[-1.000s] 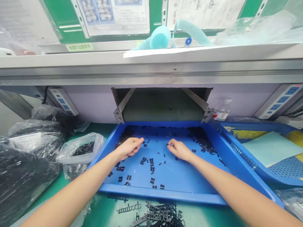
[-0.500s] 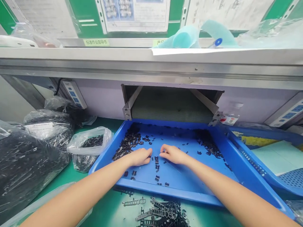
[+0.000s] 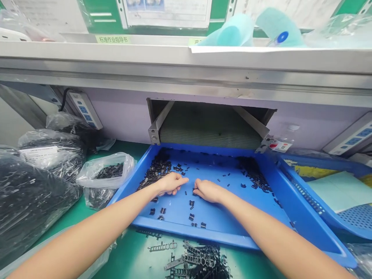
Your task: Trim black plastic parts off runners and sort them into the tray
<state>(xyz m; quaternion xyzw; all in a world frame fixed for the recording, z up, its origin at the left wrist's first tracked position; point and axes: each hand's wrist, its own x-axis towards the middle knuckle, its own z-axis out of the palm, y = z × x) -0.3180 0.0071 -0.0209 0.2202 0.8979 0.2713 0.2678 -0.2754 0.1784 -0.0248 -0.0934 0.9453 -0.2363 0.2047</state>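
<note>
At the far left of the frame, dark plastic bags [image 3: 31,193] full of black parts lie on the green bench [image 3: 130,259], and just right of them sits a smaller clear bag [image 3: 106,176] with more black parts inside. A white power strip [image 3: 84,110] hangs on the wall in the upper left. In the middle lies a big blue tray [image 3: 232,228], below a conveyor opening [image 3: 209,128]. Small black parts [image 3: 158,170] are heaped in the tray's upper left corner and scattered over its floor. The left hand [image 3: 171,183] rests palm down in the tray, fingers loosely curled with the tips stretched toward the centre; I cannot tell whether it holds a part. Close beside it, not quite touching, the right hand [image 3: 207,190] lies curled over loose pieces, its grasp hidden too. At the bottom centre, black runner frames [image 3: 197,261] lie on the bench. At the right edge, a second blue tray [image 3: 334,209] holds a teal sheet [image 3: 340,190].
</note>
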